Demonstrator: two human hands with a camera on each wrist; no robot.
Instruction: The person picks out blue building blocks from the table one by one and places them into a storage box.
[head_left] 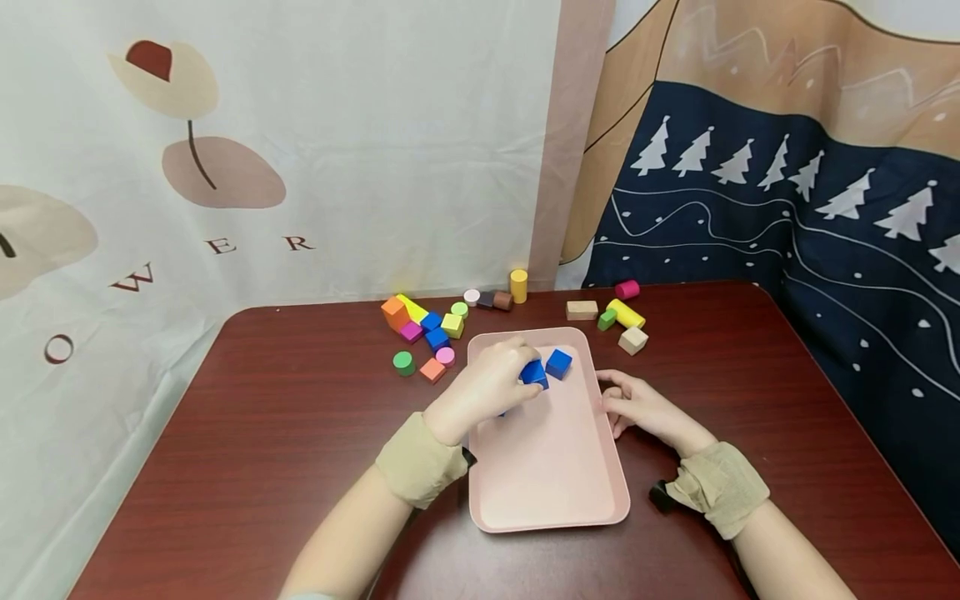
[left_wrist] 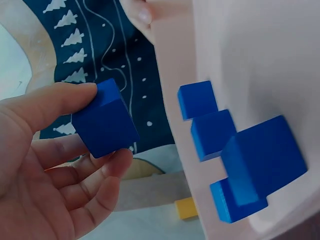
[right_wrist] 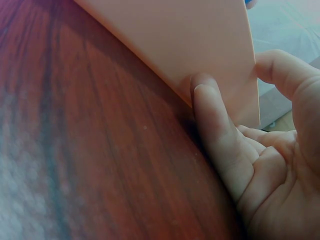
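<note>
Between its thumb and fingers, my left hand (head_left: 487, 379) pinches a blue cube (left_wrist: 106, 122) over the far part of the pink tray (head_left: 551, 467). Several more blue cubes lie in the tray; one (head_left: 558, 363) shows just right of the left hand in the head view. In the left wrist view a larger-looking blue cube (left_wrist: 267, 157) overlaps its neighbours, and the hand covers most of them from above. My right hand (head_left: 637, 407) rests on the table by the tray's right side, its loosely bent fingers touching the outer wall and rim.
Left behind the tray sits a cluster of coloured blocks, with an orange block (head_left: 394, 313) and a green cylinder (head_left: 404, 363). A yellow cylinder (head_left: 518, 286) stands at the table's back edge. Wooden blocks (head_left: 633, 340) and a lying yellow cylinder (head_left: 626, 314) are at the back right.
</note>
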